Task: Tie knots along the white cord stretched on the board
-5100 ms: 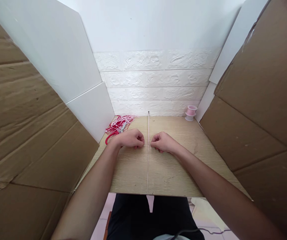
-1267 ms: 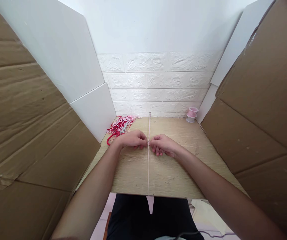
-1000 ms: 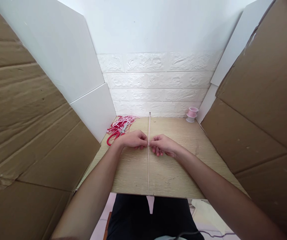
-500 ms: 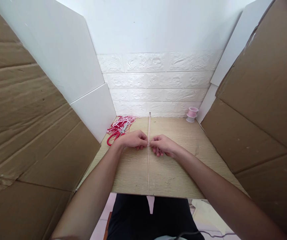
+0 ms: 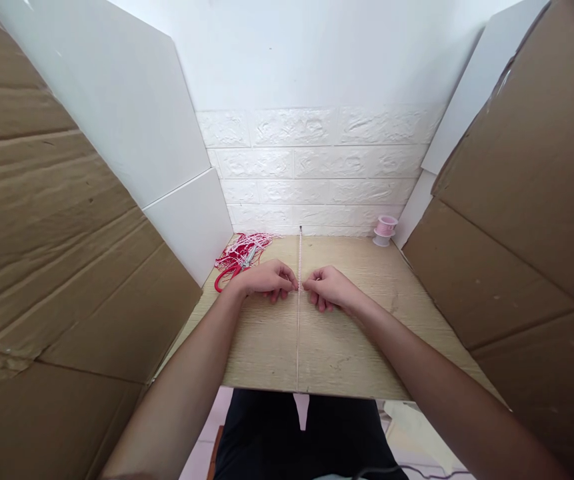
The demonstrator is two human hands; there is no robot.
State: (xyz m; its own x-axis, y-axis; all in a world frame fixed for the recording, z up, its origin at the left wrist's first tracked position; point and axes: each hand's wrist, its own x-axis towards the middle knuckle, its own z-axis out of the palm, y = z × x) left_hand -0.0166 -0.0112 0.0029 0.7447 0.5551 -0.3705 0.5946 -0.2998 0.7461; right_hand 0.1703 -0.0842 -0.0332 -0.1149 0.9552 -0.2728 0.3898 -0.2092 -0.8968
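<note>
A thin pale pink cord [image 5: 297, 340] runs straight down the wooden table, from a small hook [image 5: 301, 228] at the wall to the front edge. Its upper stretch is a knotted braid [image 5: 300, 257]. At the braid's lower end my left hand [image 5: 271, 279] pinches from the left, thumb against index finger, on what looks like a fine cord end. From the right my right hand [image 5: 331, 288] pinches close to the same spot, apparently on another cord end. The thin strands between the fingertips are barely visible.
Red-handled scissors [image 5: 237, 268] lie at the back left against a heap of red and pink cords [image 5: 247, 248]. Pink thread spools [image 5: 385, 227] stand at the back right. Cardboard panels [image 5: 67, 233] flank the wooden table [image 5: 357, 353].
My two hands have drawn slightly apart at the braid's lower end, the right one moving a little rightward. The view has shifted slightly.
</note>
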